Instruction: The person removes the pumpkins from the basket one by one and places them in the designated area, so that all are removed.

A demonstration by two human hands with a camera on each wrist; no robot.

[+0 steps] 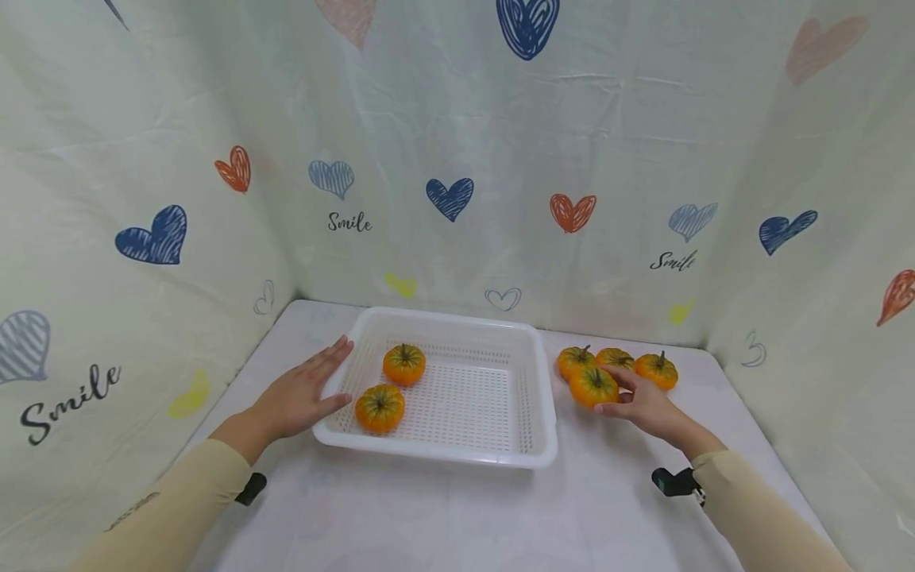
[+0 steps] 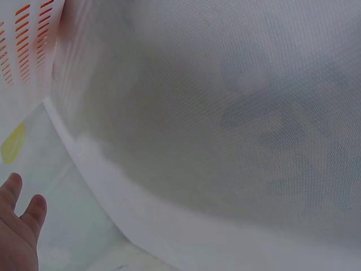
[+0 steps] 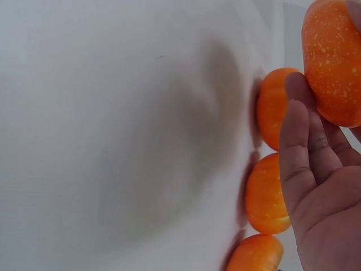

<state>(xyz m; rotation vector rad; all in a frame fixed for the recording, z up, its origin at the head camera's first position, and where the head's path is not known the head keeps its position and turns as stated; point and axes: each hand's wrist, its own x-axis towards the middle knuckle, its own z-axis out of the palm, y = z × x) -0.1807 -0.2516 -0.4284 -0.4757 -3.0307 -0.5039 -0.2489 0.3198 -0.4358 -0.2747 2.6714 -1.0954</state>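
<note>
My right hand [image 1: 646,407] grips a small orange pumpkin [image 1: 592,386] between thumb and fingers, to the right of the white plastic basket [image 1: 457,453]. In the right wrist view this pumpkin [image 3: 334,65] is raised off the table. Just behind it sit three more pumpkins, one at the left [image 1: 572,360], one in the middle [image 1: 615,358] and one at the right [image 1: 658,370]. Spread fingers of my left hand [image 1: 291,399] rest along the basket's left rim. Inside the basket, toward its left side, lie two pumpkins, one farther back [image 1: 403,365] and one nearer [image 1: 380,409].
The white-covered table [image 1: 457,516] is enclosed at the back and sides by a pale curtain [image 1: 457,119] printed with hearts. The basket's perforated side [image 2: 25,51] shows in the left wrist view. Dark wrist devices sit below both cuffs.
</note>
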